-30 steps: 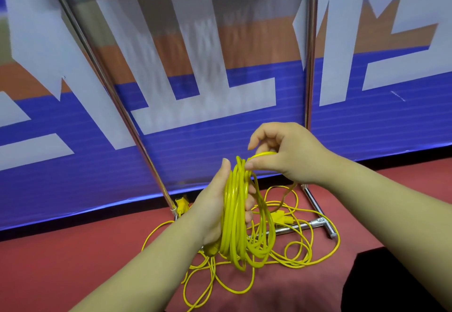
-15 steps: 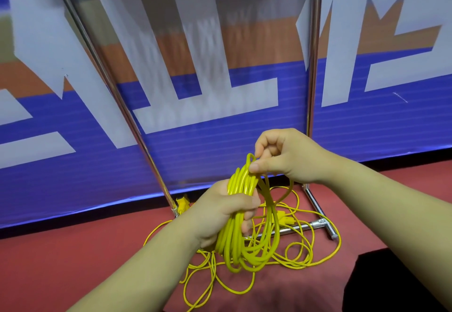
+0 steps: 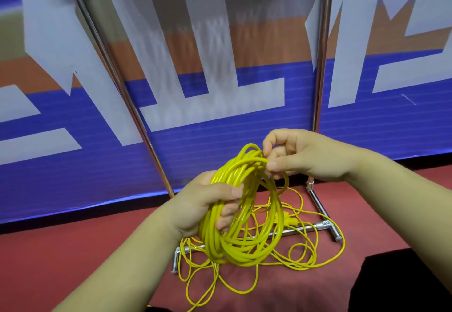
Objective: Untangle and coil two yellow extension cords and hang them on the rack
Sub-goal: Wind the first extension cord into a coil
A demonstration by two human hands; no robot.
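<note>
A coil of yellow extension cord (image 3: 241, 245) hangs in front of me, made of several loops. My left hand (image 3: 203, 204) grips the coil on its left side, fingers curled round the bundle. My right hand (image 3: 300, 155) pinches a strand at the top of the coil between thumb and fingers. More yellow cord (image 3: 305, 257) lies loose and tangled on the red floor below, over the rack's base. The chrome rack (image 3: 320, 66) stands behind the coil, its two poles rising out of the frame.
The rack's chrome foot bar (image 3: 308, 228) lies across the red floor (image 3: 73, 262) under the tangle. A blue, orange and white banner wall (image 3: 220, 106) stands close behind the rack. A dark shape (image 3: 403, 284) fills the lower right corner.
My left hand closed its fingers round the coil. The coil turned from edge-on to show its open ring. My right hand kept hold of the top strand and shifted slightly right.
</note>
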